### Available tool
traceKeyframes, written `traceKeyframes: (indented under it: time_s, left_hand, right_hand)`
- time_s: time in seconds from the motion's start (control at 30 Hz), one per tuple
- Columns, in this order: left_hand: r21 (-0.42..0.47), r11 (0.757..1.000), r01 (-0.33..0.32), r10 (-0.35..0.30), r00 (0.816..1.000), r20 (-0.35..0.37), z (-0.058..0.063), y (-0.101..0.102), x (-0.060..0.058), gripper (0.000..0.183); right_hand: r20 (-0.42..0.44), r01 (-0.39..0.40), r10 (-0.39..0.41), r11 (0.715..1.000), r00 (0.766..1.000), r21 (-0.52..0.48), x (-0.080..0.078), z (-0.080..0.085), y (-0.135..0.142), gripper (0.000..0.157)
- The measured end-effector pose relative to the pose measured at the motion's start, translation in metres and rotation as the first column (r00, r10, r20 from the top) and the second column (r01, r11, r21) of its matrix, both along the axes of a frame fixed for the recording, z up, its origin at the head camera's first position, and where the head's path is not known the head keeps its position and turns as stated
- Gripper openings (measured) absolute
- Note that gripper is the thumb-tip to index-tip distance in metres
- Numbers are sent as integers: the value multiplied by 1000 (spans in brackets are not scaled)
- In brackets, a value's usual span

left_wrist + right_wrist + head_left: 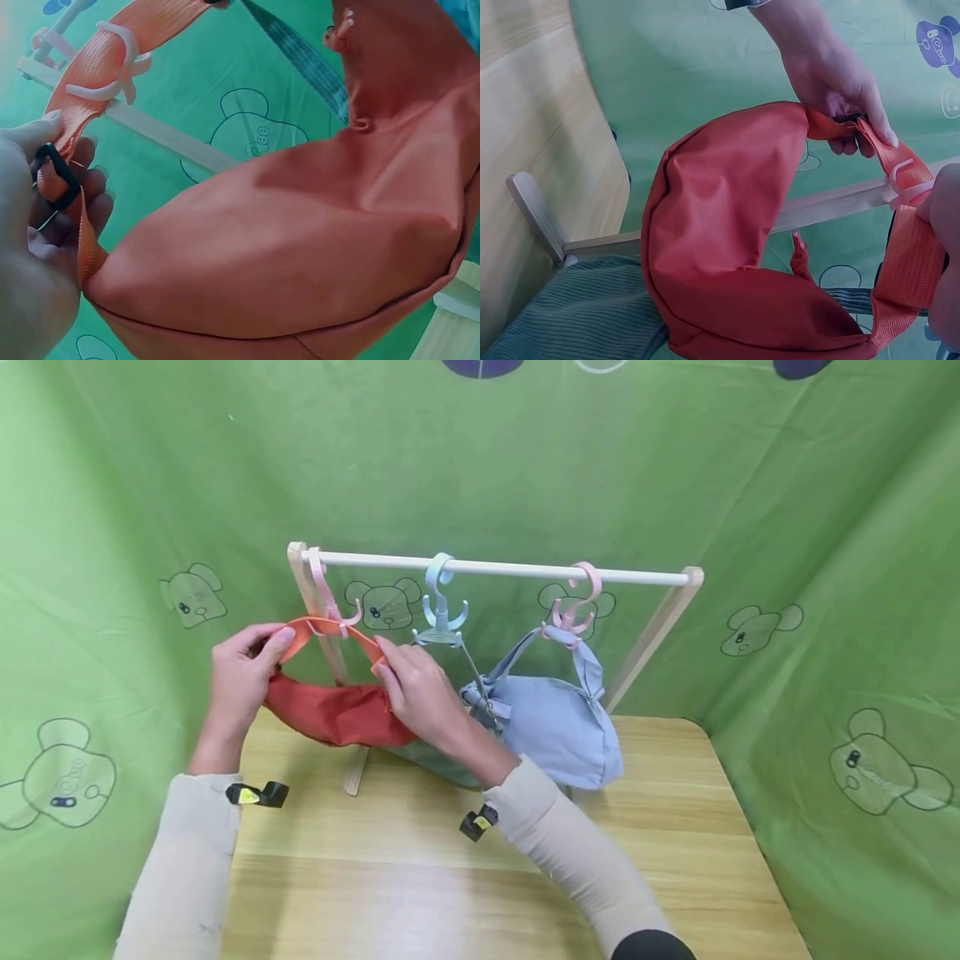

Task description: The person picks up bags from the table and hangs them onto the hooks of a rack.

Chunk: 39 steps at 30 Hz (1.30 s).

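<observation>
A red bag (330,710) hangs below an orange strap (318,623), which both hands hold. The left hand (242,675) pinches the strap's left end, near a black buckle (58,177) that shows in the left wrist view. On the other side, the right hand (423,693) grips the strap between thumb and fingers. Between the hands, the strap lies on the prongs of a pink hook (322,585) at the rod's left end. In the right wrist view the bag (720,225) sags in a curve, and only part of the right hand (946,255) shows.
A wooden rack with a white rod (510,567) stands on the wooden table (420,877). A blue hook (441,602) carries a grey-green corduroy bag (577,315). On a second pink hook (581,597) hangs a light blue bag (558,718). Green curtains (487,460) surround the table.
</observation>
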<state>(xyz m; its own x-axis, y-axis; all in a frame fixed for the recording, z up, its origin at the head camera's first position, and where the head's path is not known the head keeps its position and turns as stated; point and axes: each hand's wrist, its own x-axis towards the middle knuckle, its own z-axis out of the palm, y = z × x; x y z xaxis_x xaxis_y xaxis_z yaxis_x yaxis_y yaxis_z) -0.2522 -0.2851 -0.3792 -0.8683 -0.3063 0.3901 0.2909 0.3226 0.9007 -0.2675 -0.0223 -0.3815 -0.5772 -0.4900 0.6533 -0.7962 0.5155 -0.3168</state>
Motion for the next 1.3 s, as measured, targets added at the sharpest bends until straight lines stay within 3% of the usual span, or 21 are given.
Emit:
traceKeyframes:
  time_s: [0.2,0.4,0.77,1.3]
  left_hand:
    - [78,996,-37,43,996,-73,-6,3,4,26]
    - [131,991,-24,33,997,-69,-9,4,8,29]
    - [40,999,-24,27,996,-83,-11,9,24,38]
    - [99,995,-8,24,987,-156,-17,12,34,39]
  right_hand:
    - [-37,9,-10,1000,999,-19,5,-5,3,43]
    - [-78,72,-74,997,994,-28,13,-11,7,43]
    - [-135,106,-117,991,984,-88,18,-20,18,40]
    - [-192,60,-94,983,977,-176,20,-29,28,29]
